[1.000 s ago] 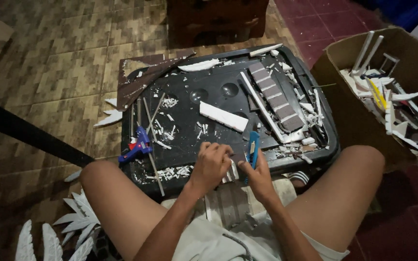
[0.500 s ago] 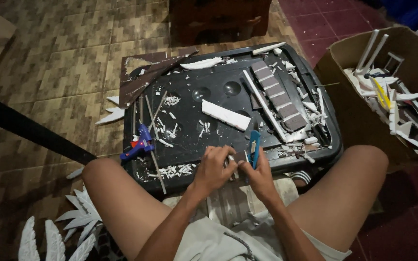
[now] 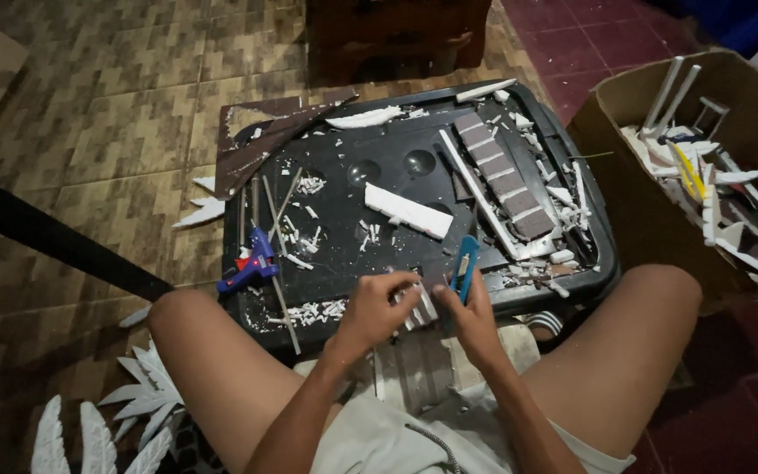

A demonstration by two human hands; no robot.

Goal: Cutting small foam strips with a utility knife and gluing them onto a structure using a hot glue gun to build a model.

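Low centre of frame, at near edge of black tray surface (image 3: 326,167): left hand (image 3: 377,307) fingers pinch small white foam strip (image 3: 420,305), right hand (image 3: 475,318) just beside it, fingers wrapped round blue cutter (image 3: 464,269), long axis pointing up-frame, strip btwn both hands.

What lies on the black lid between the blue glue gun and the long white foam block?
In the head view, between the glue gun and the foam block lie thin sticks and scattered white foam scraps on the black lid.
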